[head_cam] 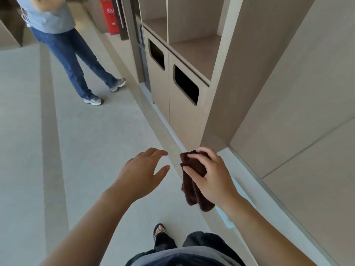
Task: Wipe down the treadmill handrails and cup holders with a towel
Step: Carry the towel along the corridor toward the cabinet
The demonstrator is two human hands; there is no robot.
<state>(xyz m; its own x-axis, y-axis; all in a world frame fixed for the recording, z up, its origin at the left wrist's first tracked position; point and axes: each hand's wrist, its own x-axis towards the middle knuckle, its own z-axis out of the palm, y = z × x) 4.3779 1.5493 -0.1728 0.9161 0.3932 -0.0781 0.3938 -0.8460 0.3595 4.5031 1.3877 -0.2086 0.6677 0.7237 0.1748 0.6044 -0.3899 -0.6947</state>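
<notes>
Item 1. Right hand [212, 176]: closed around a dark maroon towel [194, 181], fingers wrapped over its bunched upper part, thumb across the front. Held out in front of the body, above the floor.

Item 2. Towel: folded or bunched, upper end gathered in the right hand, lower folds hanging free below the palm. Touches nothing but that hand.

Item 3. Left hand [143, 173]: empty, fingers spread and slightly curled, palm down. Positioned just beside the towel, fingertips near it but apart from it.

Item 4. Floor [96, 150]: pale grey with lighter stripes running away from the viewer.

Item 5. Wearer's foot [159, 230]: in a patterned open-toed sandal, below the hands, with dark trousers at the bottom edge.

Item 6. Cabinet unit [172, 104]: beige, at right, with two doors each bearing a dark rounded slot; open shelf compartments above.

Item 7. Second person [63, 45]: upper left, standing well apart, in a grey top, blue jeans and grey trainers.

Item 8. Red fire-extinguisher box [111, 16]: far end, against the wall, lettering too small to read fully.
</notes>
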